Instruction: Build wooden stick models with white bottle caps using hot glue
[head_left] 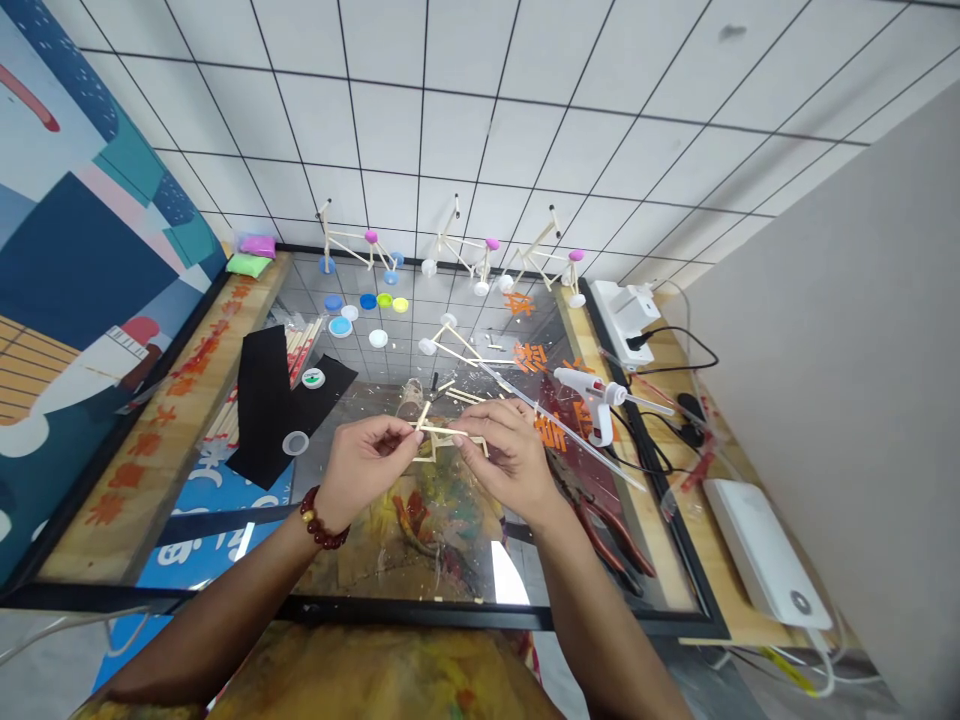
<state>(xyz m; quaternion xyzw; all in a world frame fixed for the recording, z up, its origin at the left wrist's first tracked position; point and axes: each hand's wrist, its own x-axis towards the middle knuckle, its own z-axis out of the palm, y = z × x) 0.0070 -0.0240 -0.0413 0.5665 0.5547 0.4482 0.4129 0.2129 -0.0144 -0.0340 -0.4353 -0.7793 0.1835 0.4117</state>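
Note:
Between my two hands is a small frame of joined wooden sticks [444,431], held just above the glass tabletop. My left hand [373,462], with a beaded bracelet at the wrist, pinches its left end between thumb and fingers. At the other end, my right hand [508,455] grips a stick, fingertips pressed together. Beyond the hands lies a partly built stick piece with white bottle caps [427,347] attached. Loose cut sticks [463,396] and small chips are scattered close to my fingers.
Several finished stick bicycles [457,245] with cap wheels stand along the back. Coloured bottle caps [340,326] and black cloth [262,395] lie left. A white glue gun [592,400], red-handled pliers [611,530], a power strip [622,310] with cables and a white box [765,550] are right.

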